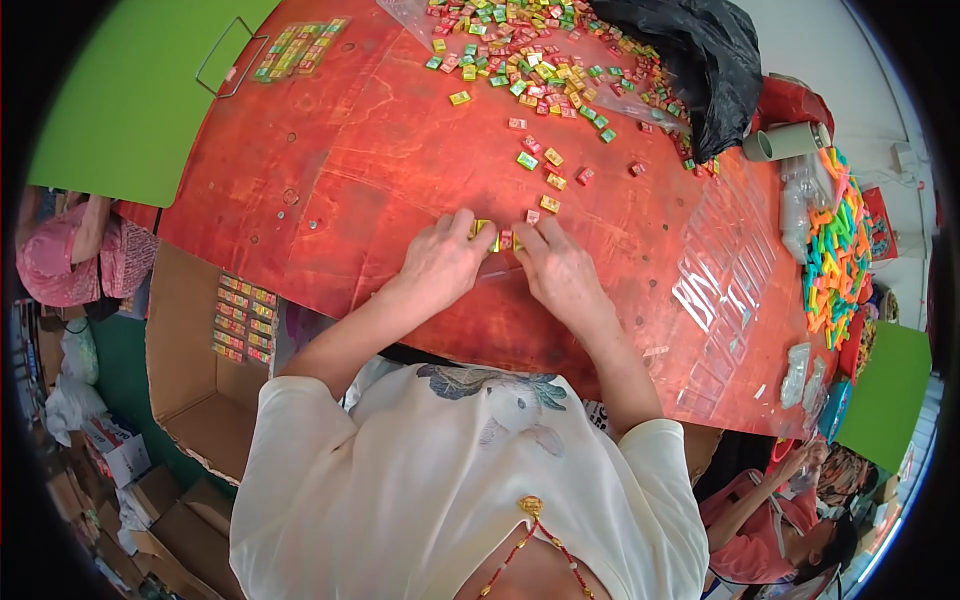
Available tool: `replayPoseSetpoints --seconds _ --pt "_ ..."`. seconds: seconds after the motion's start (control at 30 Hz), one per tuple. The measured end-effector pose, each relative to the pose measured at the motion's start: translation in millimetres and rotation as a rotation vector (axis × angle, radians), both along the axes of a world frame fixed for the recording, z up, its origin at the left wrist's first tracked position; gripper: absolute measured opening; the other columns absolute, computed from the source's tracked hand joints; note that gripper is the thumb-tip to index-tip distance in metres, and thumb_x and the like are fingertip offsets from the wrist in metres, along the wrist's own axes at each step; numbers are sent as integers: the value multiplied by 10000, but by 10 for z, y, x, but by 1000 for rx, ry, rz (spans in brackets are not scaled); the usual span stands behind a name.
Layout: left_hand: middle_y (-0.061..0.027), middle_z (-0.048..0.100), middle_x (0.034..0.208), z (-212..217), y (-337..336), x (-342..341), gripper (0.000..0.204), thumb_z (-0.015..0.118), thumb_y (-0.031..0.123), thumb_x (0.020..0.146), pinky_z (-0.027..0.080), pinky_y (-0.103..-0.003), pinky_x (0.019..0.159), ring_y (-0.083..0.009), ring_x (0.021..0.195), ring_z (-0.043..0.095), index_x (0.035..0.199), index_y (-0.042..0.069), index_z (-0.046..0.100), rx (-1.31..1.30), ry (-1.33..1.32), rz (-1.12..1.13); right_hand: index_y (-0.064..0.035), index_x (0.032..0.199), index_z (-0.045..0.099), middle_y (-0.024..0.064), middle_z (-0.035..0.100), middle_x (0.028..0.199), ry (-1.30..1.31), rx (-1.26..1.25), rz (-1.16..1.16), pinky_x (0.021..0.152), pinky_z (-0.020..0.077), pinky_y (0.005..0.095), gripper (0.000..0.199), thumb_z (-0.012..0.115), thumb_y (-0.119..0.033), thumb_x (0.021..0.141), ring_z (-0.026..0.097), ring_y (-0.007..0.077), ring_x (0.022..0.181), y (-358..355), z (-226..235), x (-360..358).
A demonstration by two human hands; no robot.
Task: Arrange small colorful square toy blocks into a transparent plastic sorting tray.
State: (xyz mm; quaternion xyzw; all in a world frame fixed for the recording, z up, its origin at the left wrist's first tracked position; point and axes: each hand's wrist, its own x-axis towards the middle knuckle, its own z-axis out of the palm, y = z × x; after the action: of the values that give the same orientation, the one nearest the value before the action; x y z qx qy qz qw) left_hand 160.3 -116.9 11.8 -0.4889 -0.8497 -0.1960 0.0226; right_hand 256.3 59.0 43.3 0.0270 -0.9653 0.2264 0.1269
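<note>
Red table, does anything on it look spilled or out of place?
Yes. Small coloured packets lie heaped at the table's far side, with strays trailing loose toward the hands. The left hand and right hand press a short row of packets together.

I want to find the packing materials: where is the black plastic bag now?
In the head view, the black plastic bag lies at the far right of the red table, beside the pile of small coloured packets.

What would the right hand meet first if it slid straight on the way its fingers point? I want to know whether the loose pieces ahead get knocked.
The right hand points up the red table. Just past the small row at its fingertips, it would probably first meet the yellow piece, then other scattered ones; depth is unclear.
</note>
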Motion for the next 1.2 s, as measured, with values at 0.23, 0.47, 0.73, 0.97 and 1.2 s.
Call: replayPoseSetpoints --seconds 0.23,0.47,0.73,0.97,1.2 --pt "-122 537 970 -61 -2 100 340 644 130 830 544 -398 667 -280 877 626 1164 69 638 -42 75 -15 -40 1160 644 138 575 959 -84 47 -5 767 549 447 318 703 -83 851 647 336 908 40 -252 145" --pt "-114 538 971 -86 27 58 285 674 166 870 528 -433 717 -293 866 626 1142 87 652 -28 100 -14 -5 1148 648 129 572 949 -37 101 8 762 520 410 331 700 -113 839 640 291 876 39 -307 107" --pt "-146 525 1156 197 -165 -107 622 713 231 882 546 -462 823 -368 984 631 1445 123 474 -6 -249 46 9 1256 601 138 587 1027 -57 99 -84 759 506 410 473 717 -143 823 625 292 925 93 -181 159" --pt "-150 504 1219 148 -275 -157 660 745 264 853 567 -483 756 -376 1000 654 1438 126 474 -192 -265 136 0 1310 574 158 592 1137 -108 50 -43 869 481 464 568 746 -222 816 601 340 1032 -41 -80 -163" --pt "-181 511 1202 100 0 -114 625 762 281 806 524 -491 842 -360 1084 602 1357 89 540 -222 -221 135 -43 1250 600 129 600 1131 -90 163 -85 832 436 411 555 781 -269 777 596 290 1005 -123 -189 -134"
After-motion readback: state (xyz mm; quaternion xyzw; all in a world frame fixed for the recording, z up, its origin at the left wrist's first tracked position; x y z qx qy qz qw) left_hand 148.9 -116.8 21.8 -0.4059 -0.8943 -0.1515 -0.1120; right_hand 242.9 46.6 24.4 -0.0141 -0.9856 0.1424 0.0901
